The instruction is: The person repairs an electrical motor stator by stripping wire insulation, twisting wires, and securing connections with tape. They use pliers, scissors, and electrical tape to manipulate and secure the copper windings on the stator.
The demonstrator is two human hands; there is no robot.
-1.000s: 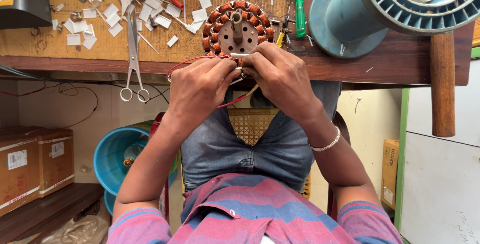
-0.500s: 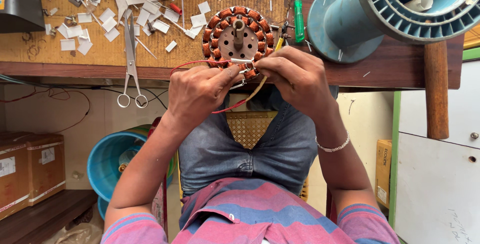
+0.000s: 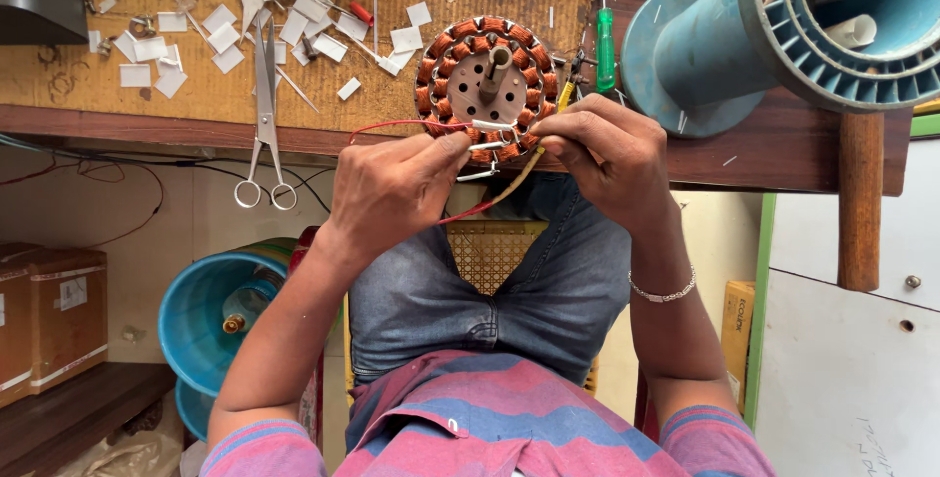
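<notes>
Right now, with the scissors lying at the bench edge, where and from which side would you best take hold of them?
Take the scissors by the two finger loops, which hang past the near edge of the workbench over open space. Coming from the person's side, probably with the left hand, fingers can slip through freely; the closed blades lie flat among paper scraps.

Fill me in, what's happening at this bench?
A person works both hands at the near edge of a round stator wound with copper coils lying on the wooden workbench. The left hand pinches a thin red wire; the right hand holds white-sleeved leads against the windings. Steel scissors, white paper scraps, a green-handled screwdriver and a large blue plastic spool lie untouched.
</notes>
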